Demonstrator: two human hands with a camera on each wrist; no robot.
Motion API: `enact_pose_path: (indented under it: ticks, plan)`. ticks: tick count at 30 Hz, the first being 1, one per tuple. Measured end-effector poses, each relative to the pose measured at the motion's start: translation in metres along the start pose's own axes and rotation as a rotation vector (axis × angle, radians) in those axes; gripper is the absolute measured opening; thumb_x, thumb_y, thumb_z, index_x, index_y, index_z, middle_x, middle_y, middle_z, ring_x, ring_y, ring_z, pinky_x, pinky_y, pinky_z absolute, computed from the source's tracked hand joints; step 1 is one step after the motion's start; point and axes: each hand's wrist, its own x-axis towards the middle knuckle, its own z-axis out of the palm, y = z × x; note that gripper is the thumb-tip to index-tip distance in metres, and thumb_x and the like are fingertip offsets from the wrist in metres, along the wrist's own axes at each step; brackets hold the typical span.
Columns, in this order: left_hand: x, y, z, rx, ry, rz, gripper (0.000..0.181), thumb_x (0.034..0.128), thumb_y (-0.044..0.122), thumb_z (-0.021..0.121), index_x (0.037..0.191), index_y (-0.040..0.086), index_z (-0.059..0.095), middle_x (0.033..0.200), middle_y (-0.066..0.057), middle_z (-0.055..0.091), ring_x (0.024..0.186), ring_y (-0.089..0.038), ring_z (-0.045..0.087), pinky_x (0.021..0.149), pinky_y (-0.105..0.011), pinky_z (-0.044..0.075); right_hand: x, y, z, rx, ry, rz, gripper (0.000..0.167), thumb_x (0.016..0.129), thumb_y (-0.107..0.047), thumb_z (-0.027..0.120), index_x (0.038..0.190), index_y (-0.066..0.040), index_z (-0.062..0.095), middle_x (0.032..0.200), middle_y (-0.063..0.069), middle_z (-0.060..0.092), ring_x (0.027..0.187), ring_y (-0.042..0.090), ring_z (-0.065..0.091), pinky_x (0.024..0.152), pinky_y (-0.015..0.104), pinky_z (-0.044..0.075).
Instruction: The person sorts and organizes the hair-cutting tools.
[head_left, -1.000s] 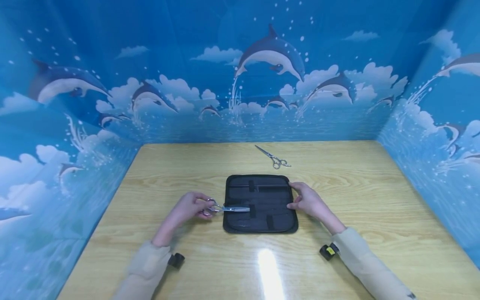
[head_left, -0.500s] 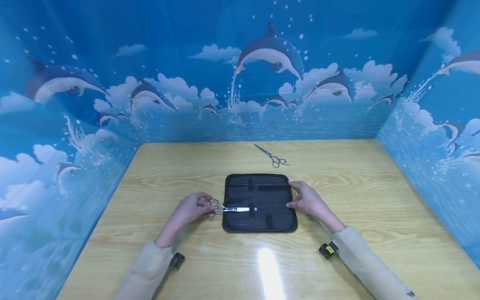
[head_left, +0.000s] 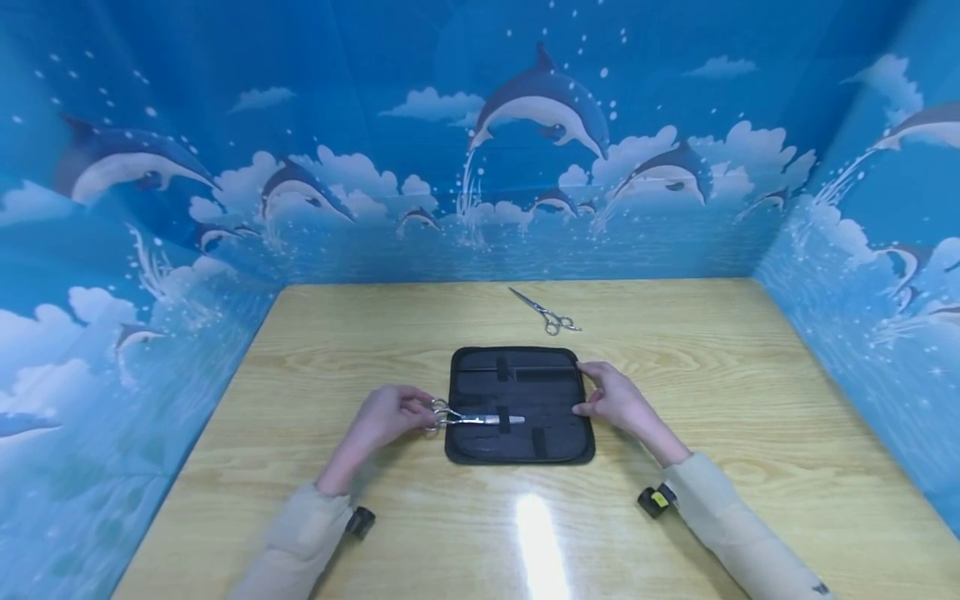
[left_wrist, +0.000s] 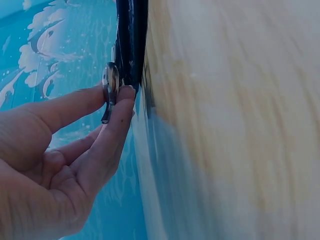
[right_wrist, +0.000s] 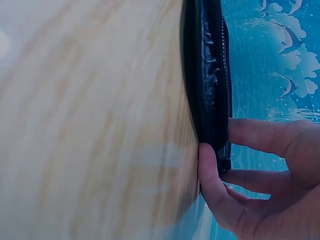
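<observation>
A black zip case (head_left: 480, 383) lies opened flat on the table, showing elastic loops and a dark comb-like strip in its upper part. My left hand (head_left: 392, 417) pinches the finger rings of silver scissors (head_left: 480, 419) at the case's left edge. Their blades run under a small elastic loop, with the tip out on the far side. In the left wrist view, thumb and fingers (left_wrist: 122, 112) hold a metal ring (left_wrist: 111, 82). My right hand (head_left: 617, 400) grips the case's right edge; the right wrist view shows the zipped side (right_wrist: 210, 75) between thumb and fingers.
A second pair of silver scissors (head_left: 545, 313) lies behind the case on the wooden table (head_left: 337, 333). A blue dolphin-print curtain (head_left: 420, 167) stands at the back and both sides. Each wrist carries a small black camera.
My left hand has moved right, sliding the scissors further through the elastic loop and across the case. The right hand keeps its hold on the case's edge.
</observation>
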Motion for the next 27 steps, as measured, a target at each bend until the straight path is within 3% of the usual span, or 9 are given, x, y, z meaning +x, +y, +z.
enact_pose_path:
  ticks: [16,23,27]
  plan:
    - [0.005,0.017,0.026,0.032,0.065,0.011,0.029,0.0801,0.008,0.084,0.104,-0.002,0.071,0.077,-0.001,0.071,0.063,-0.011,0.067,0.061,-0.025,0.057,0.001,-0.001,0.0,-0.016,0.004,0.012,0.08,0.08,-0.003,0.083,0.148,0.009,0.042,0.148,0.028,0.045,0.08,0.018,0.064,0.076,0.036,0.056]
    - [0.008,0.02,0.031,0.127,0.101,0.05,0.027,0.0774,0.014,0.088,0.097,0.003,0.073,0.072,0.004,0.07,0.061,-0.006,0.063,0.062,-0.025,0.053,0.001,-0.001,0.001,-0.024,0.004,0.008,0.08,0.08,-0.003,0.083,0.148,0.009,0.042,0.147,0.026,0.046,0.079,0.016,0.063,0.074,0.036,0.055]
    - [0.008,0.02,0.028,0.133,0.063,0.065,0.029,0.0771,0.014,0.088,0.101,0.004,0.074,0.075,0.003,0.071,0.065,-0.008,0.065,0.064,-0.026,0.055,0.001,0.001,0.002,-0.014,0.01,0.011,0.08,0.079,-0.003,0.084,0.147,0.008,0.043,0.146,0.025,0.047,0.08,0.016,0.063,0.074,0.035,0.054]
